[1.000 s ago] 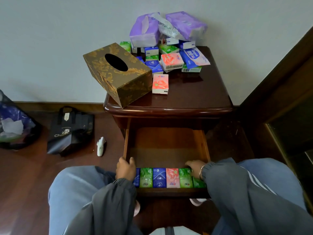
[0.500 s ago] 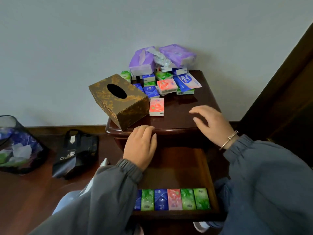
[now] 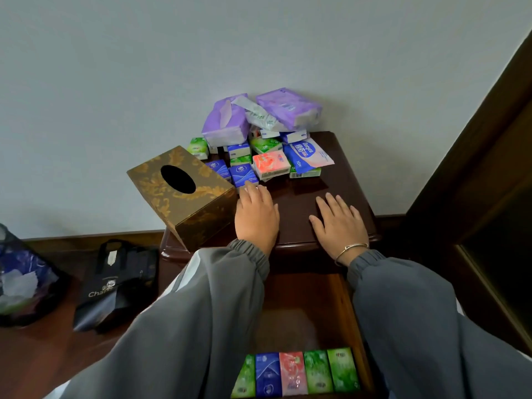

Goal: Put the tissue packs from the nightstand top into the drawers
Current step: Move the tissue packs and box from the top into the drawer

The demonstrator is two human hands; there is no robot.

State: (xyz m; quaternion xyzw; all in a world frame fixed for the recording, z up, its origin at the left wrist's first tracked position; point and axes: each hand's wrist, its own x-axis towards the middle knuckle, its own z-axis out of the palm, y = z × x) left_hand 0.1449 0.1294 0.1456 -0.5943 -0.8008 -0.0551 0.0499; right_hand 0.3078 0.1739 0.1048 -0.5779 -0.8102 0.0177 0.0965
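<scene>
Tissue box point(image 3: 184, 194) stands left on the table point(image 3: 339, 180), tilted over its front edge. Left hand point(image 3: 256, 217) lies flat, fingers spread, empty, fingertips touching a blue pack point(image 3: 243, 174). Right hand point(image 3: 339, 223) flat and empty too, w/ nothing under it. Packs point(image 3: 270, 165) are piled at the back; a row sits in the open drawer point(image 3: 305, 295). Packs prob. light, soft, slippery wrap: pinch across the short sides, not the film.

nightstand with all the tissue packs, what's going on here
A person is moving tissue packs off the nightstand into its open drawer, where a row of packs already stands. The left hand reaches over the spot by the tissue box; the right hand is spread, empty, above the top.
</scene>
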